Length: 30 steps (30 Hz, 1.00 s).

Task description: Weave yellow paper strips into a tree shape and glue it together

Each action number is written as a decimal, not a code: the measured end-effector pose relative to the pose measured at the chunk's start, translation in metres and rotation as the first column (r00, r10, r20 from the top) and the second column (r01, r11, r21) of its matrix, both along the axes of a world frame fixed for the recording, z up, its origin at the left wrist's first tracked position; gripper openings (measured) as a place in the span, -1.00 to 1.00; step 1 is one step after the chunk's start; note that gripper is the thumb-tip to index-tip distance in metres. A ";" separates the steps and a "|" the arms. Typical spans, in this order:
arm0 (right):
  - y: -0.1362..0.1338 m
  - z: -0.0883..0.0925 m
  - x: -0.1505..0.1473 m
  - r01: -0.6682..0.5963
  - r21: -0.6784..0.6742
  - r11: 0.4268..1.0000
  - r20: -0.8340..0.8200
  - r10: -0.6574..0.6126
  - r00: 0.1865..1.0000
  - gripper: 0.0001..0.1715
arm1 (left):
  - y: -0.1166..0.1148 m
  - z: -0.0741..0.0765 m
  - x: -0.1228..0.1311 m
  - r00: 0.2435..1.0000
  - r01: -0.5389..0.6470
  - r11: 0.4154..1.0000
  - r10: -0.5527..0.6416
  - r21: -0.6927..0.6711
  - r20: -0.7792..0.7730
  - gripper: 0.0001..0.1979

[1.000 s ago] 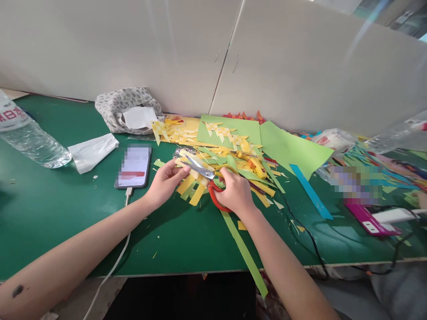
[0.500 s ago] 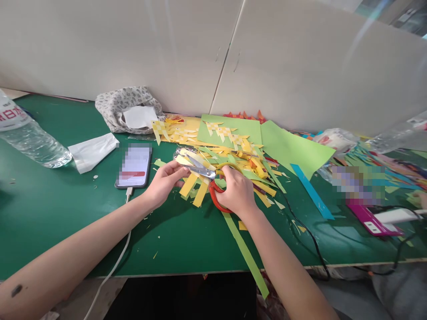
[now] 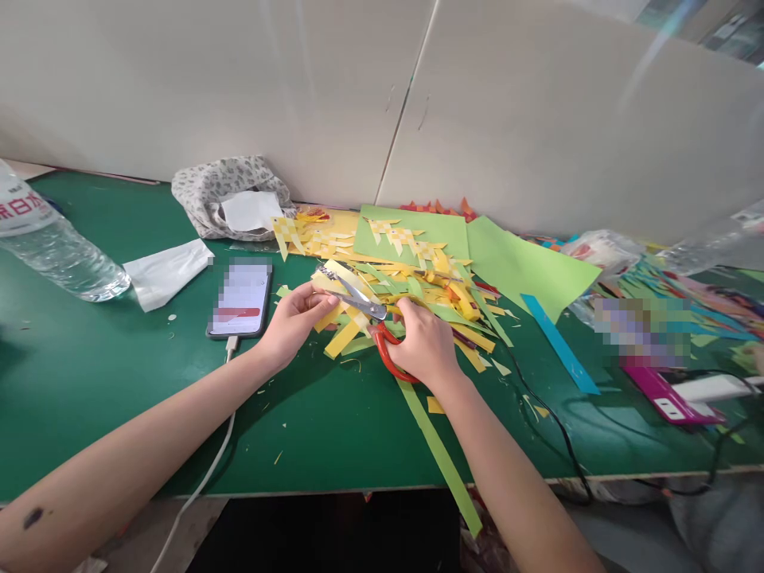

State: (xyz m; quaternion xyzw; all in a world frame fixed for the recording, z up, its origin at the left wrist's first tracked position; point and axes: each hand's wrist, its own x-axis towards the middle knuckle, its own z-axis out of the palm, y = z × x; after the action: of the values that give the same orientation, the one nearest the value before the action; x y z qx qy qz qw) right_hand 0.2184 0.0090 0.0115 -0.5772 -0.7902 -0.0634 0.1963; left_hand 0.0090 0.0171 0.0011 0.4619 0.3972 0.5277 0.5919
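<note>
My left hand (image 3: 294, 325) pinches a piece of folded yellow paper strips (image 3: 341, 339), some of whose ends stick out below the blades. My right hand (image 3: 427, 341) grips scissors (image 3: 389, 358) with red and yellow handles. The blades point left, spread apart over the paper, with their tips close to my left fingers. Behind and right of my hands lies a heap of yellow and green paper strips (image 3: 477, 328). Woven yellow-and-white paper fish (image 3: 411, 239) rest at the back. Part of the held paper is hidden by the scissors and my fingers.
A phone (image 3: 239, 306) with a white cable lies left of my hands. Further left are a white tissue (image 3: 169, 274) and a water bottle (image 3: 56, 247). A green sheet (image 3: 525, 263), a blue strip (image 3: 558, 342) and a magenta power strip (image 3: 672, 398) are to the right.
One of the yellow strip ends hanging below the blades is no longer there. A thin curled sliver now shows on the table beneath. Both hands stay in nearly the same place.
</note>
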 end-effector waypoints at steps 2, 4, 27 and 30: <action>0.000 0.000 -0.001 0.008 -0.025 1.000 0.000 -0.008 1.000 -0.57 | -0.001 0.001 0.001 1.000 0.015 1.000 -0.015 -0.013 0.003 -0.75; -0.001 0.000 -0.002 0.006 -0.043 0.999 0.002 -0.006 1.000 -0.60 | -0.003 0.001 0.003 0.999 0.043 0.999 -0.042 -0.031 0.011 -0.75; -0.005 -0.001 -0.007 -0.031 0.023 0.999 -0.021 0.031 0.999 -0.63 | -0.008 0.002 0.007 0.996 0.066 0.998 -0.065 -0.013 0.066 -0.72; -0.005 -0.002 -0.006 -0.038 0.040 0.998 -0.025 0.039 0.999 -0.65 | -0.008 0.003 0.006 0.995 0.068 0.998 -0.066 -0.016 0.069 -0.75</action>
State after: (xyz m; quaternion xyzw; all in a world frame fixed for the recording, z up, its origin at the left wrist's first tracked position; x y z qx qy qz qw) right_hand 0.2128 0.0045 0.0091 -0.5588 -0.7970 -0.0678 0.2190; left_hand 0.0146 0.0093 0.0036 0.4511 0.3660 0.5193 0.6268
